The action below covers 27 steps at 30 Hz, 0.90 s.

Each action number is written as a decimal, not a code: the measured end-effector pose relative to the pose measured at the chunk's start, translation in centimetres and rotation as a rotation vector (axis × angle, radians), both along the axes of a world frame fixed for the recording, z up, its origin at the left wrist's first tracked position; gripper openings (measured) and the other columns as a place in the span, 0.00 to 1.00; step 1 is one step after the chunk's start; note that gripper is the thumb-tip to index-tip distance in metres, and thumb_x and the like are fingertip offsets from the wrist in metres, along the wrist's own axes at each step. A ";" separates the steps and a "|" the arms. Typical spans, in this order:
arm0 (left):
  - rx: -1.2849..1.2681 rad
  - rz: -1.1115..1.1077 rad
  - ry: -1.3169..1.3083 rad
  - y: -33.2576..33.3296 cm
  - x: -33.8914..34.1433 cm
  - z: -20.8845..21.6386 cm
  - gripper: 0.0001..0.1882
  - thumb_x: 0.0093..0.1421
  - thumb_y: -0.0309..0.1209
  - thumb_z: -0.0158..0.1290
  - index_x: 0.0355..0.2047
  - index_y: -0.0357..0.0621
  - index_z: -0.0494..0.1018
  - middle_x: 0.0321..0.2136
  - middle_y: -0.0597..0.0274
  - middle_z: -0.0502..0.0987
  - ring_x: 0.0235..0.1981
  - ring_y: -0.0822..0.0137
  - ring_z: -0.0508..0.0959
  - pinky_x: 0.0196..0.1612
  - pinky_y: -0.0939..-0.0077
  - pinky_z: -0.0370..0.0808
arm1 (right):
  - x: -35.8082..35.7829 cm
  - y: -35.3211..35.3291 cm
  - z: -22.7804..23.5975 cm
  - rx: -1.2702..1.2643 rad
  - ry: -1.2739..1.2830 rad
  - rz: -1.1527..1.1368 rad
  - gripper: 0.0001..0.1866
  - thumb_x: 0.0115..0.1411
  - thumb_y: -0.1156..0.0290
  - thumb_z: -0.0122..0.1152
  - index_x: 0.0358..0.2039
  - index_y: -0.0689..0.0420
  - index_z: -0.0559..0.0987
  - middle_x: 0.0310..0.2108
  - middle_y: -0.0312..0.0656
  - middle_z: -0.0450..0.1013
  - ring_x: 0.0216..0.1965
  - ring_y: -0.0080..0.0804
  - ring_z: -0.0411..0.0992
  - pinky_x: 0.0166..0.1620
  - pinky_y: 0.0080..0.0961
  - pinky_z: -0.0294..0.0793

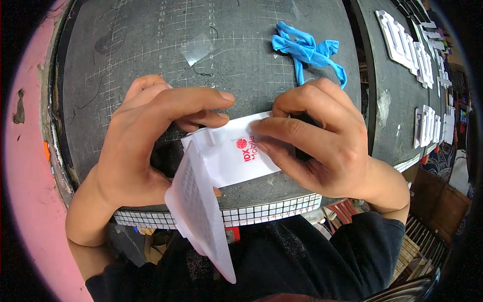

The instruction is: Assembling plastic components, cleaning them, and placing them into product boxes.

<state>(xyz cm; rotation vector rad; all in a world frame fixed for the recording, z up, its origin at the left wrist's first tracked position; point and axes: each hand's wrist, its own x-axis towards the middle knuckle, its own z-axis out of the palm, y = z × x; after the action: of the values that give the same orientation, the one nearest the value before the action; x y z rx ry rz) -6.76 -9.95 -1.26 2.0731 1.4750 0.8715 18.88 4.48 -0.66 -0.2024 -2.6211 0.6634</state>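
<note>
Between my hands is a flat white card or packet (pixel 226 168) with red print, lying over the dark mat. A translucent white plastic piece (pixel 196 201) with a grid-textured face stands tilted at its left end and hangs past the table's front edge. My left hand (pixel 151 126) spans the card's left part, the thumb tip showing at its near edge behind the plastic and bent fingers at its far edge. With its fingertips pressed together on the card's right part, my right hand (pixel 322 136) pinches it. Whether the plastic is joined to the card is hidden.
A crumpled blue cloth strip or glove (pixel 314 50) lies beyond my right hand. Further left are a small clear plastic scrap (pixel 197 50) and loose dark threads. White moulded parts (pixel 402 45) stand on a second table to the right. A gridded ruler strip (pixel 271 210) edges the table.
</note>
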 end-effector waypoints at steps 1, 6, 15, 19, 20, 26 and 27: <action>0.001 0.000 -0.002 0.0 0.0 -0.1 0.51 0.40 0.51 0.85 0.60 0.43 0.74 0.45 0.57 0.90 0.44 0.66 0.88 0.70 0.57 0.62 | 0.1 0.0 0.1 0.000 -0.005 0.010 0.18 0.44 0.75 0.82 0.38 0.59 0.90 0.37 0.42 0.79 0.34 0.36 0.74 0.37 0.31 0.71; -0.072 0.022 -0.051 -0.1 0.2 0.1 0.51 0.40 0.49 0.85 0.61 0.44 0.73 0.45 0.55 0.90 0.43 0.65 0.88 0.70 0.55 0.62 | 0.0 -0.4 -0.1 -0.051 -0.022 -0.013 0.15 0.46 0.76 0.81 0.36 0.58 0.89 0.36 0.41 0.78 0.34 0.35 0.74 0.36 0.31 0.71; -0.065 0.026 -0.021 -0.1 0.2 0.5 0.50 0.40 0.49 0.84 0.60 0.45 0.74 0.45 0.57 0.90 0.44 0.66 0.87 0.71 0.56 0.61 | -0.3 -1.0 -0.3 -0.080 -0.035 -0.059 0.12 0.47 0.77 0.81 0.34 0.58 0.87 0.35 0.41 0.78 0.32 0.37 0.75 0.35 0.32 0.70; -0.060 0.014 -0.037 0.0 0.1 0.3 0.50 0.40 0.49 0.84 0.60 0.45 0.74 0.45 0.58 0.91 0.43 0.67 0.87 0.71 0.55 0.60 | -0.1 -1.1 -0.3 -0.055 -0.018 -0.069 0.12 0.46 0.77 0.81 0.33 0.58 0.87 0.35 0.41 0.78 0.32 0.36 0.75 0.34 0.32 0.70; -0.063 0.016 -0.034 0.0 0.1 0.3 0.50 0.40 0.49 0.84 0.60 0.45 0.74 0.44 0.58 0.91 0.42 0.67 0.87 0.70 0.55 0.61 | -0.1 -1.1 -0.3 -0.054 -0.017 -0.068 0.12 0.46 0.77 0.81 0.33 0.58 0.87 0.35 0.41 0.78 0.32 0.36 0.75 0.34 0.32 0.70; -0.062 0.024 -0.017 -0.1 0.1 0.5 0.50 0.38 0.48 0.85 0.59 0.44 0.74 0.44 0.58 0.91 0.41 0.66 0.86 0.68 0.57 0.64 | 0.0 -1.0 -0.6 -0.058 0.020 -0.048 0.13 0.46 0.76 0.82 0.33 0.58 0.88 0.34 0.41 0.79 0.30 0.34 0.75 0.33 0.30 0.70; -0.070 0.021 -0.015 -0.1 0.1 0.5 0.51 0.37 0.47 0.85 0.60 0.44 0.74 0.44 0.58 0.90 0.41 0.66 0.85 0.67 0.58 0.65 | 0.0 -0.9 -0.6 -0.064 0.019 -0.045 0.13 0.46 0.76 0.83 0.33 0.58 0.88 0.34 0.41 0.79 0.30 0.34 0.75 0.32 0.30 0.70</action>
<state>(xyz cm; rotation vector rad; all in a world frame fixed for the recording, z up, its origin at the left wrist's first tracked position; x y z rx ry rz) -6.67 -10.02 -0.80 1.9995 1.5007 0.8298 18.88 3.53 -1.22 -0.2721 -2.5713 0.7313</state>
